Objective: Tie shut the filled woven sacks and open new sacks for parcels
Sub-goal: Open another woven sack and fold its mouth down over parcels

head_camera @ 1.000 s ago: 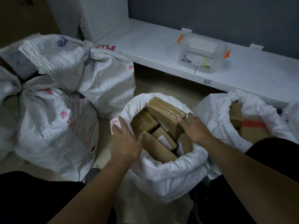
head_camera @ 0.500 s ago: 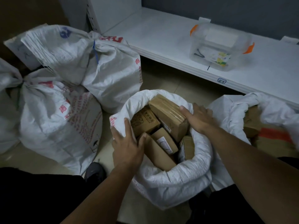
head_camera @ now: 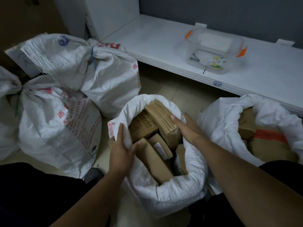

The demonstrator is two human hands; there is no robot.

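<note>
Obs., standing beside the person. Open sack sits on the floor between their knees, rim rolled down, mouth untied. It is packed w/ cardboard parcels; the biggest, a taped box, pokes up at the far side, above rim level.

L: left hand grips the rolled rim on the sack's left side, thumb inside, fingers outside over the fabric. R: right hand lies flat w/ fingers straight on the taped box's right edge, holding nothing.

Surroundings:
- second open sack, just right of the first and touching it, also holds cardboard parcels; crowds the right forearm.
- blue-tied sack, behind-left, neck tied shut.
- green-tied sack, left, tied shut; lies close to the open sack's left side.
- white shelf runs along the back wall; a clear tub w/ orange clips stands on it, well apart from the sacks.
- grey shoe by the left forearm.

Vs. 0.5 s ago: left hand keeps the same hold on the rim. Right hand stays at the taped box, but its fingers lie straighter now. Parcels and all sacks lie as before.
</note>
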